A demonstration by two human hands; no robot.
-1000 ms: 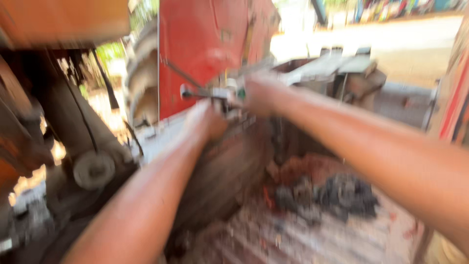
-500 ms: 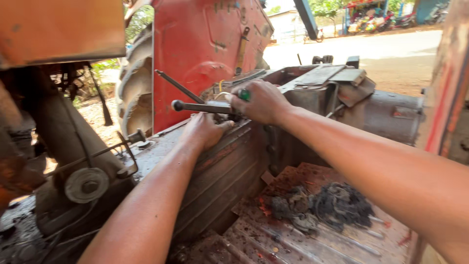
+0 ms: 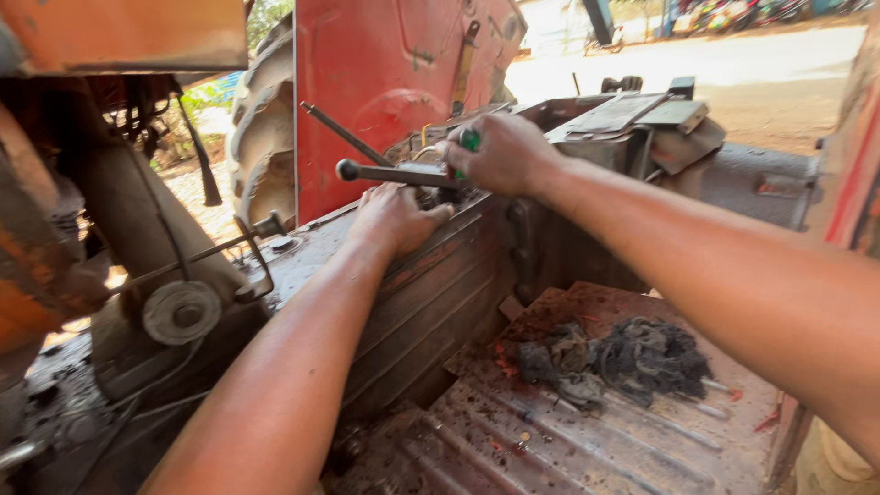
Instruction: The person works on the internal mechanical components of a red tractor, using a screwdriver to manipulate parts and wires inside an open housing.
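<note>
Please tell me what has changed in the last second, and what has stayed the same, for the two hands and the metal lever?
Little changed. The right hand keeps its grip on a green-handled tool above the metal lever, and the left hand stays pressed on the ribbed metal housing below it. Mainly the camera steadied. The dark rags on the floor plate lie as before.

Ribbed, rusty metal floor plate (image 3: 550, 440) low at 5 o'clock. Lying directly on it: dark greasy rag heap (image 3: 614, 359) toward 3 o'clock, thin rods (image 3: 683, 408) just beside, red flecks scattered around.
</note>
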